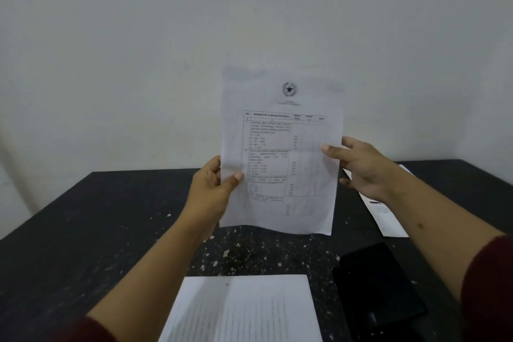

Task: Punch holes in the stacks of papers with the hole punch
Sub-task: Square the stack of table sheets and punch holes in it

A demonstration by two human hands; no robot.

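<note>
Above table, 2 hands — left hand, right hand — gripping paper

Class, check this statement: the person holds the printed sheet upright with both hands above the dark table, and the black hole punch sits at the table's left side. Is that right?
Not quite. The head view shows the hole punch at the table's right side, not left. The rest stands: left hand and right hand hold the printed sheet upright.
</note>
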